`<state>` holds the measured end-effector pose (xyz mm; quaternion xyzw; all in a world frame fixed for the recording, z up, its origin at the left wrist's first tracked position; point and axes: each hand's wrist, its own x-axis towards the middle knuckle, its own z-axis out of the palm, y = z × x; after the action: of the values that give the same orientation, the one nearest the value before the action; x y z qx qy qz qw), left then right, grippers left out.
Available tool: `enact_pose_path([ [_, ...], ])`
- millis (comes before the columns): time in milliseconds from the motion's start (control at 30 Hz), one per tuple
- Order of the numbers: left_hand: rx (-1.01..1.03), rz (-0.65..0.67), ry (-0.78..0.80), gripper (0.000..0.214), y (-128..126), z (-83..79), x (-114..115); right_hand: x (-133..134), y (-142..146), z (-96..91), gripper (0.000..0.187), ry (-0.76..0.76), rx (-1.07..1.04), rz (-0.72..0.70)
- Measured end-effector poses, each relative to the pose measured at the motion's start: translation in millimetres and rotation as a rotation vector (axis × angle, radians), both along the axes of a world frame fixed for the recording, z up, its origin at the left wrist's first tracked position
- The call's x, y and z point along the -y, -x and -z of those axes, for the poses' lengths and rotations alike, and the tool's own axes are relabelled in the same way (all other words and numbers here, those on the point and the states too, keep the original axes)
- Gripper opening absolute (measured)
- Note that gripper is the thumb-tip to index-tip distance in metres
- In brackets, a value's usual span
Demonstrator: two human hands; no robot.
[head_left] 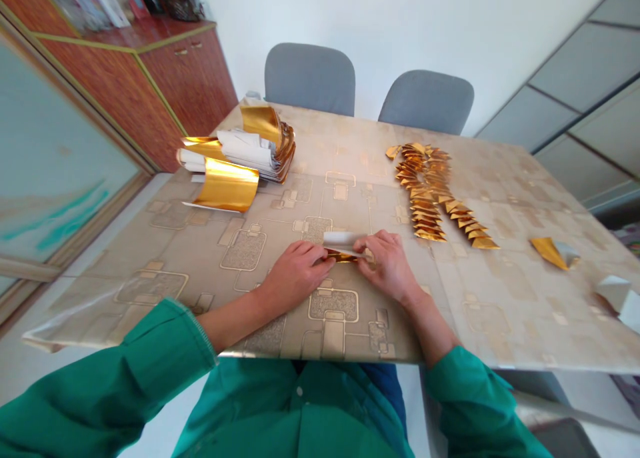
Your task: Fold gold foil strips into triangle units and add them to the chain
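Observation:
A sheet of gold foil paper [344, 241], white on its back, is partly folded between my hands just above the front part of the table. My left hand [299, 271] pinches its left end between thumb and fingers. At the right end, my right hand [387, 263] grips it the same way. A white flap stands up at the far side, and a gold strip shows along the near side. Farther off to the left lies a loose stack of gold and white paper sheets [250, 153]. Rows of folded gold paper pieces [425, 191] sit to the right.
A patterned cloth [280, 245] covers the table. One gold folded paper [550, 253] and a white paper piece [616, 293] lie near the right edge. Two grey chairs [310, 78] stand behind the table, and a wooden cabinet [185, 85] is at the back left.

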<state>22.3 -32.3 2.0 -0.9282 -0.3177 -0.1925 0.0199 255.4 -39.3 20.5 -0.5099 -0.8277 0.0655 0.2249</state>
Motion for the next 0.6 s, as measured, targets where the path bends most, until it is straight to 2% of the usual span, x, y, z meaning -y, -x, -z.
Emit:
enact_pose_path([
  [100, 0.009, 0.005, 0.001, 0.021, 0.2, 0.4, 0.9, -0.9, 1.6, 1.5, 0.024, -0.047, 0.027, -0.002],
  [200, 0.042, 0.007, 0.023, 0.021, 0.2, 1.1, 1.0, -1.4, 3.2, -0.5, 0.013, -0.148, 0.013, 0.044],
  [267, 0.056, 0.008, 0.032, 0.022, 0.4, 1.6, 0.6, -1.8, 3.9, -1.2, 0.010, -0.177, -0.010, 0.025],
  [333, 0.053, 0.007, 0.036, 0.022, 0.6, 1.9, 0.3, -2.2, 4.4, -0.3, 0.013, -0.160, -0.046, -0.011],
  [467, 0.025, 0.005, 0.036, 0.022, 0.9, 1.3, 0.6, -3.0, 5.7, 5.5, 0.008, -0.049, -0.106, -0.060],
  [600, -0.008, -0.011, -0.003, 0.024, 0.0, -1.4, 3.2, -3.5, 6.9, 12.3, 0.015, -0.023, -0.054, -0.079],
])
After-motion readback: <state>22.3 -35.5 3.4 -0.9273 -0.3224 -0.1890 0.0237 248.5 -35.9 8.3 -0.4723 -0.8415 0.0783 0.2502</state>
